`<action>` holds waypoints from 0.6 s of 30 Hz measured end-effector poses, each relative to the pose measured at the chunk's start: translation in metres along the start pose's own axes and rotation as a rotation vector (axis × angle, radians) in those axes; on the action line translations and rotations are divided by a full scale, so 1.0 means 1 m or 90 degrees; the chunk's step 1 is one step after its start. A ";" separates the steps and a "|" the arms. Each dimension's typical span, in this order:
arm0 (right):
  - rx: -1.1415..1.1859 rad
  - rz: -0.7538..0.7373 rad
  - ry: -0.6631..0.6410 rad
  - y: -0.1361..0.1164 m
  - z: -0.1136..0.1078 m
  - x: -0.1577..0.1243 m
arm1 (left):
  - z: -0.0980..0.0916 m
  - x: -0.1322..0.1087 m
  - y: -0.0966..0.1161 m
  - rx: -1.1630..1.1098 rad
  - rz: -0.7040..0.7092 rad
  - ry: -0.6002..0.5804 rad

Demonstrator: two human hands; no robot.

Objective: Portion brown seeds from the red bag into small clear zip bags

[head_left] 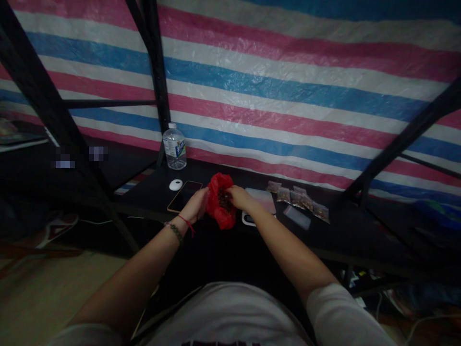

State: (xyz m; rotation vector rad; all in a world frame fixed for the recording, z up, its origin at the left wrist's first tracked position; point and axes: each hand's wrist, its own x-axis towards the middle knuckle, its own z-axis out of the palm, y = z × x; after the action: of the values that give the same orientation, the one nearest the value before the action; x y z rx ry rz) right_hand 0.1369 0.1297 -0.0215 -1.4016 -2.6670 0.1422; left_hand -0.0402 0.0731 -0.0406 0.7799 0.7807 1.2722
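Black bench [151, 194], dim light, set in a frame of dark metal posts [156, 62]; behind it hangs a striped sheet [288, 86] in pink-red, white and blue, creased and shiny. Pale floor [90, 274] shows lower left. Count: one red plastic bag [225, 221], mouth open, at the bench's front edge between the hands, small brown pieces [225, 201] inside; one phone [180, 199]; one round white object [175, 184]; one clear bottle [175, 149], capped, upright near a post; one pale flat device [261, 199] with a small display; at least five filled packets [283, 194], some overlapping; one flat clear sleeve [297, 217] in front of them. Left hand [196, 205] pinches the bag's left side; right hand [237, 197] has its fingers at the mouth, cannot tell whether closed on any pieces. Right forearm hides part of the device; left hand overlaps the phone's near edge. Far-left items are blurred.
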 end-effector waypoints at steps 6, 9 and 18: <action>0.070 -0.079 -0.005 0.000 0.006 0.006 | 0.009 -0.012 0.007 -0.051 -0.074 0.029; 0.098 -0.093 -0.004 -0.002 0.010 0.008 | 0.009 -0.013 0.006 -0.067 -0.079 0.044; 0.276 -0.043 0.019 0.004 0.019 0.011 | 0.004 -0.010 0.003 -0.092 -0.097 0.032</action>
State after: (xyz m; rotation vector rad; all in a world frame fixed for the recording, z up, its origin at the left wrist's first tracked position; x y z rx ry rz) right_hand 0.1306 0.1409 -0.0405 -1.1624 -2.4515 0.6421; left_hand -0.0395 0.0637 -0.0356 0.5635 0.7650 1.2003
